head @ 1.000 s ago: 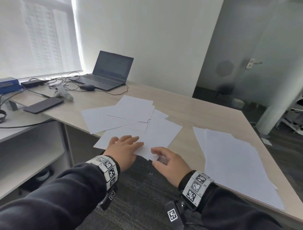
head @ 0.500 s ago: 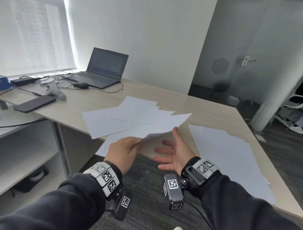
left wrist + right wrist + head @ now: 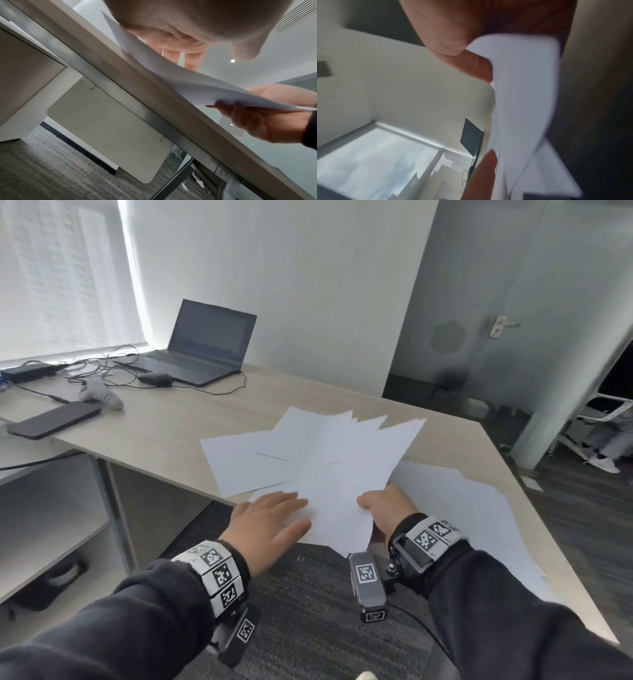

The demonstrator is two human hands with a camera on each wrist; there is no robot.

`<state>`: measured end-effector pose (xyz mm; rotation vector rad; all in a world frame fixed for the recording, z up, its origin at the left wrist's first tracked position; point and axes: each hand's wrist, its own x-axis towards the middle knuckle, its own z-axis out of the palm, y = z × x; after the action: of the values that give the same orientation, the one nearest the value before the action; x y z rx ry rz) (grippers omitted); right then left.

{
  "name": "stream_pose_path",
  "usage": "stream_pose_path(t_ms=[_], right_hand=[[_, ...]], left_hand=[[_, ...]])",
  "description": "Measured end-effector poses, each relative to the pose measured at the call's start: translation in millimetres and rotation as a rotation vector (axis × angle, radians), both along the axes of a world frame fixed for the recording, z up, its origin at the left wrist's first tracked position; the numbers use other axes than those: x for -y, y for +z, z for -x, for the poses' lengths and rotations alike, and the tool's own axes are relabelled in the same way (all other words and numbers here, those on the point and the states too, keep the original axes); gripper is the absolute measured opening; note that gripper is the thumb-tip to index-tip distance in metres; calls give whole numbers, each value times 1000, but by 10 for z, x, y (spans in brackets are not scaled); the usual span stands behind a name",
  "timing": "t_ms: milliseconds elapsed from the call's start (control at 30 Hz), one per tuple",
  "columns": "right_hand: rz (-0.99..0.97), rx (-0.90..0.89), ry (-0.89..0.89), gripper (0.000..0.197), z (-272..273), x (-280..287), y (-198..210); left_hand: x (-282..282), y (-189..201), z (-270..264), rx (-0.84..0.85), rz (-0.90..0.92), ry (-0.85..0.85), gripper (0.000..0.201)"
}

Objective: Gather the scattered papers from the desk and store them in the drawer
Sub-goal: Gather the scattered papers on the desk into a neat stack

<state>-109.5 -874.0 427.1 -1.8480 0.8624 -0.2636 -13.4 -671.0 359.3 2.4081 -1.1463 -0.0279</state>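
Held sheets (image 3: 346, 474): a small fanned bundle of white papers, lifted off the counter (image 3: 178, 426) at its near edge and tilting up toward the laptop (image 3: 205, 344).
Right hand (image 3: 383, 508): it is grasping the near right corner of the bundle, thumb on top and the other fingers (image 3: 240, 113) curled below, as the left wrist view is showing.
Left hand (image 3: 267, 522): it is lying flat with straight fingers on the near left part of the papers at the counter edge; it is released, not clenched.
Left pile (image 3: 239, 460): loose sheets lying flat on the counter, just in front of the left hand and on the laptop side of it, partly under the held sheets.
Right pile (image 3: 479, 508): more sheets spread along the counter's right edge, beyond the right hand, on the side away from the laptop.
Key relation: the bundle's long axis is running from the hands away toward the counter's far right corner. The left hand is nearer to the left pile, so I judge it is the one to gather those sheets next.
Drawer: not in view; I cannot tell which way it lies from the laptop.
Writing: the sheets are looking blank; no brand is readable on the laptop. The wrist bands are carrying only black and white square codes.
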Motion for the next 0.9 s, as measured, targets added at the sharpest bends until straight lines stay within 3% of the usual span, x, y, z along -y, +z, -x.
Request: stream_pose_path(t_ms=[67, 100, 233, 333, 800, 900], right_hand=[[74, 39, 35, 38, -11, 130, 60], [99, 55, 46, 39, 5, 185, 97], [127, 123, 8, 23, 136, 382, 203], [127, 128, -29, 15, 287, 465, 239], [-11, 180, -271, 12, 1077, 1057, 70], [-56, 231, -283, 25, 1262, 1198, -41]], left_hand=[[9, -5, -63, -8, -44, 52, 104], [21, -10, -92, -8, -60, 77, 102], [95, 2, -149, -17, -151, 190, 80], [170, 35, -143, -14, -214, 244, 75], [477, 140, -56, -5, -236, 415, 72], [581, 195, -26, -18, -186, 416, 63]])
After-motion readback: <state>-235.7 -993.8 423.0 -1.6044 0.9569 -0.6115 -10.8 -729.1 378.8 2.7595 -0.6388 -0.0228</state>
